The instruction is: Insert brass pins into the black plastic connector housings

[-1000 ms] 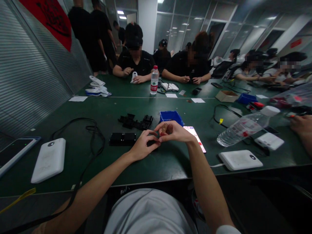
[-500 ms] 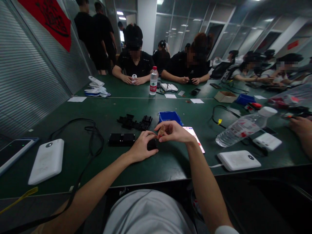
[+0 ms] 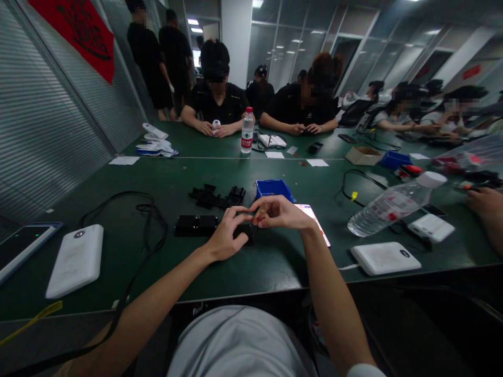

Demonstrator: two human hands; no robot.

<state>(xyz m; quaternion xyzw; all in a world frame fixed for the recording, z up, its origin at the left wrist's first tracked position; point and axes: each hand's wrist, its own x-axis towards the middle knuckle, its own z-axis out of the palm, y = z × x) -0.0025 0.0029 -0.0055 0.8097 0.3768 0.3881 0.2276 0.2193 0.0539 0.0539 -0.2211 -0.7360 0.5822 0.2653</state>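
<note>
My left hand (image 3: 226, 235) is curled around a small black block (image 3: 244, 232) that rests on the green table (image 3: 157, 173). My right hand (image 3: 281, 213) pinches a small brownish metal piece (image 3: 261, 210) just above that block, fingertips touching the left hand's. A flat black part (image 3: 195, 224) lies to the left of my hands. Behind it sits a cluster of black plastic parts (image 3: 218, 197). A blue bin (image 3: 274, 189) stands right behind my right hand, and a lit phone (image 3: 314, 220) lies under my right wrist.
White power banks (image 3: 74, 259) (image 3: 385, 257) lie left and right, with a black cable (image 3: 145, 220) and a tipped water bottle (image 3: 395, 203). A tablet (image 3: 19, 246) sits at the far left edge. People work across the table; another person's hand (image 3: 485, 204) rests at right.
My left hand has lowered the black block onto the table and its fingers have arched over it. My right hand has dropped slightly with the metal piece.
</note>
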